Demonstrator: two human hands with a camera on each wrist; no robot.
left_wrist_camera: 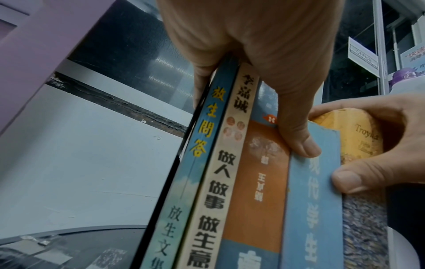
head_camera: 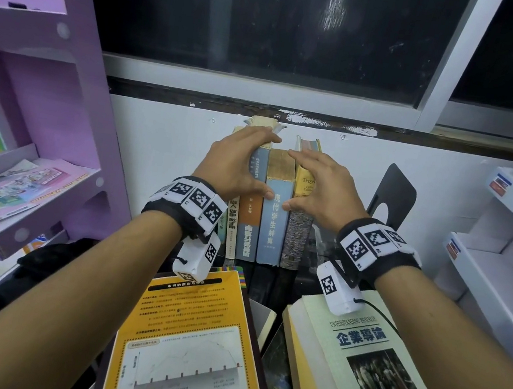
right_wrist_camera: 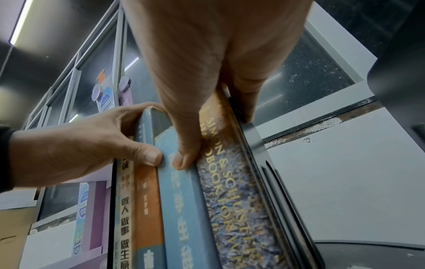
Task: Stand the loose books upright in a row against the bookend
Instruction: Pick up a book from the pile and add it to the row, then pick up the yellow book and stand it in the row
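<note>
Row's tops hidden under both hands; far covers unseen. Five books (head_camera: 272, 223) upright at the wall, spines forward. Left hand (head_camera: 236, 164) curled over the left ones, thumb on a blue spine; right hand (head_camera: 319, 187) gripping the right ones likewise. Two black bookends (head_camera: 393, 194), one each end, the left (left_wrist_camera: 165, 200) barely visible. Two books (head_camera: 192, 344) flat in front, more beneath, count unclear. Purple shelf (head_camera: 60, 118) left

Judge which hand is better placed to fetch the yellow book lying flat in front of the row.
Left, probably. The yellow book lies directly below the left hand and wrist, while the right hand holds the row's right end, nearer the black bookend and the white business book.
</note>
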